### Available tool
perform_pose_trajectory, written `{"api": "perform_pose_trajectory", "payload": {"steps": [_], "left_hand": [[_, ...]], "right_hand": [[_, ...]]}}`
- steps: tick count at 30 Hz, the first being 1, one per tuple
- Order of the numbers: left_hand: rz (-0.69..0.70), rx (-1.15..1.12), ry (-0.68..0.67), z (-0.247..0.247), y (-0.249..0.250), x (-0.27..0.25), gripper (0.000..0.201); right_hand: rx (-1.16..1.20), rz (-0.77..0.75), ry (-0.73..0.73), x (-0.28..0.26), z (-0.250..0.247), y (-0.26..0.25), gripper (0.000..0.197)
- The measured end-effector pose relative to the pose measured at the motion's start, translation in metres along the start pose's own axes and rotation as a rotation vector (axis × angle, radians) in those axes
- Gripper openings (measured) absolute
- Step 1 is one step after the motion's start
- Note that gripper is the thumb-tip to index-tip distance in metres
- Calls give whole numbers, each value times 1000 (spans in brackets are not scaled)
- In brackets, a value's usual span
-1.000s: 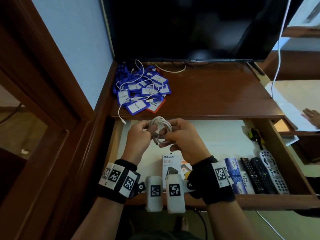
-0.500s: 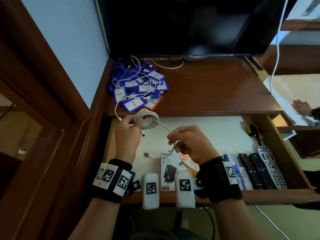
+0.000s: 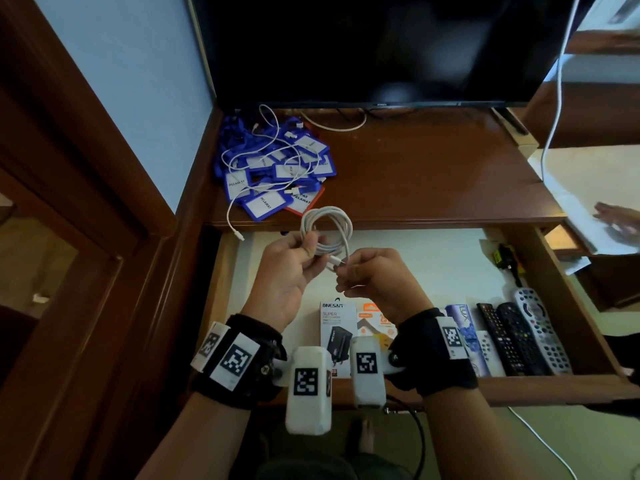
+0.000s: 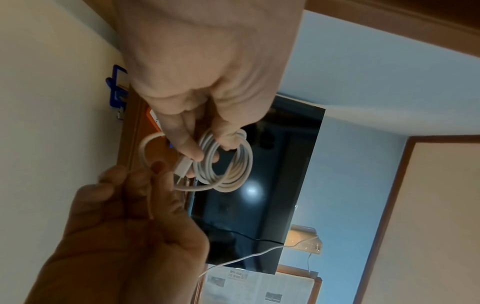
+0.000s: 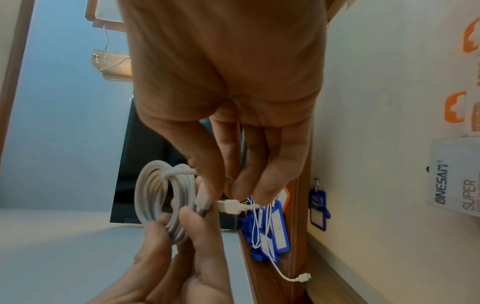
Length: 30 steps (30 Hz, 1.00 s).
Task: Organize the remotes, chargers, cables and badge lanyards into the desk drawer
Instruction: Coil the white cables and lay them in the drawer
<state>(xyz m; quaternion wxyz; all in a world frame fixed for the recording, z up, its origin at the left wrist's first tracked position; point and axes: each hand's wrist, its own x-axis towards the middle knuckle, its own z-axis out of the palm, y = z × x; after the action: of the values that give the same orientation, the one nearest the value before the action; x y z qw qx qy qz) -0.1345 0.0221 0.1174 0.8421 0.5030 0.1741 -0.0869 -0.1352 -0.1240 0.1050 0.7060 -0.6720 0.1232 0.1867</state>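
A coiled white cable [image 3: 327, 230] hangs above the open desk drawer [image 3: 519, 389]. My left hand [image 3: 308, 252] grips the coil [image 4: 228, 164] between thumb and fingers. My right hand [image 3: 346, 271] pinches the cable's plug end [image 5: 230, 205] right beside the coil [image 5: 161, 195]. Several remotes [image 3: 519, 337] lie at the drawer's right front and two charger boxes [image 3: 337, 323] at its front middle. A pile of blue badge lanyards [image 3: 277, 164] sits on the desk's left rear, with a second white cable [image 3: 263, 150] tangled over it.
A dark TV [image 3: 363, 46] stands at the back of the desk. The loose cable's plug [image 3: 239, 235] dangles over the desk edge into the drawer. A soap box [image 3: 464, 323] lies beside the remotes. Another person's hand [image 3: 616, 223] rests on papers at the right.
My hands, drawn apart with a stretch of cable between them, have come back together. The left hand moved the coil right and the right hand brought the plug end up to it.
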Motion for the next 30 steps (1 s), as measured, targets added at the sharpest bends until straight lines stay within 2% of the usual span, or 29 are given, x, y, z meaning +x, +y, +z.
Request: {"api": "perform_pose_trajectory", "payload": {"steps": [4, 6, 11, 15, 18, 23, 27, 30], "left_hand": [[-26, -7, -22, 0, -2, 0, 15], [-52, -11, -12, 1, -1, 1, 15], [-83, -76, 48, 2, 0, 4, 17], [-89, -98, 46, 3, 0, 6, 17], [-101, -81, -11, 1, 1, 6, 20], [-125, 36, -59, 2, 2, 3, 18], [-156, 223, -43, 4, -2, 4, 18], [-118, 332, 15, 8, -6, 5, 18]], "right_hand": [[119, -18, -58, 3, -2, 2, 10], [157, -34, -88, 4, -2, 2, 1], [128, -121, -75, 6, -3, 0, 22], [92, -189, -57, 7, -3, 0, 23], [79, -230, -56, 7, -5, 2, 20], [6, -233, -50, 11, -10, 5, 1], [-46, -243, -58, 15, -13, 4, 19], [-8, -252, -62, 19, -10, 5, 28]]}}
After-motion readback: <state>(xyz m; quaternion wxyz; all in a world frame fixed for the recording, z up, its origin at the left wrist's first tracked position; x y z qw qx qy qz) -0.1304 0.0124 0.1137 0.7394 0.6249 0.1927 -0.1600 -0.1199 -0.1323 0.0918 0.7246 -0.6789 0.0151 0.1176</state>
